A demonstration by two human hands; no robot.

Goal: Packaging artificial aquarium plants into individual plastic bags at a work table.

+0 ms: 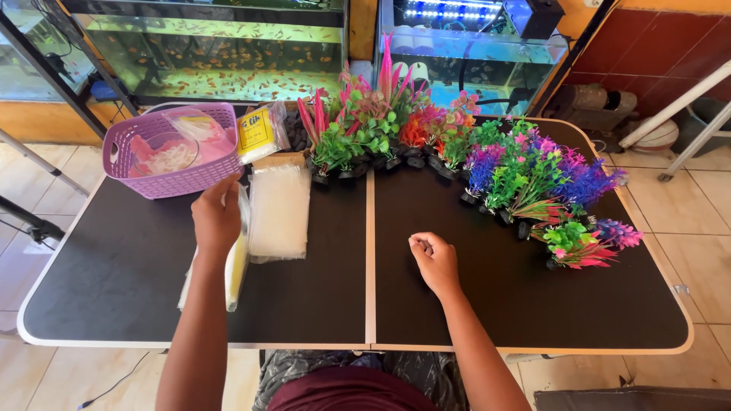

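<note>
My left hand [216,217] grips the top of a clear plastic bag with a yellow card [236,262], lifted over the left half of the black folding table [320,304]. Just right of it lies a stack of clear plastic bags [279,211]. A lilac plastic basket [167,164] with bagged items stands at the back left, with a yellow-labelled packet [260,131] leaning at its right side. My right hand [432,261] rests on the table as a loose fist, holding nothing. An arc of colourful artificial aquarium plants [487,164] runs from the back centre to the right.
Fish tanks [213,57] stand behind the table, one holding several orange fish. A lit tank [472,46] sits at the back right. White metal stand legs [685,114] are on the tiled floor to the right, and dark stand legs [30,221] to the left.
</note>
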